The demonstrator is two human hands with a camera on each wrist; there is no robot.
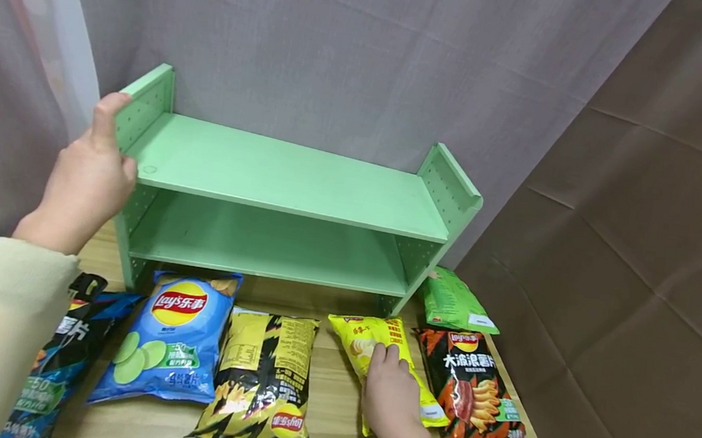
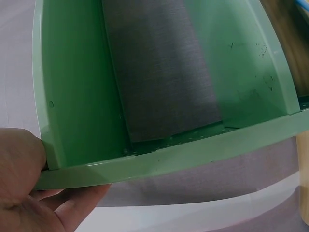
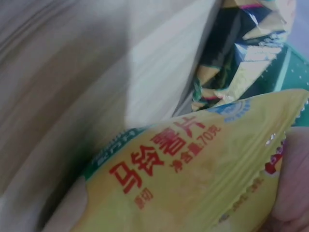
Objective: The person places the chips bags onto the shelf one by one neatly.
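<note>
A light green two-tier shelf [image 1: 285, 169] stands on the table against a grey curtain. My left hand [image 1: 89, 173] grips its left side panel, the thumb on one face; in the left wrist view, fingers [image 2: 82, 203] curl under the panel's edge. My right hand [image 1: 393, 395] lies over a yellow bag of potato chips [image 1: 371, 332] in front of the shelf's right end. In the right wrist view the same bag [image 3: 188, 164] sits between the thumb and fingers, which pinch it from both sides. Part of the bag is hidden beneath the hand.
Left of the yellow bag lie a black-and-gold chip bag [image 1: 266, 381], a blue Lay's bag [image 1: 174, 336] and a black-and-blue bag [image 1: 67, 353], partly behind the left sleeve. On the right are a black-and-red bag [image 1: 474, 389] and a green bag [image 1: 454, 301] beside the brown curtain [image 1: 627, 277].
</note>
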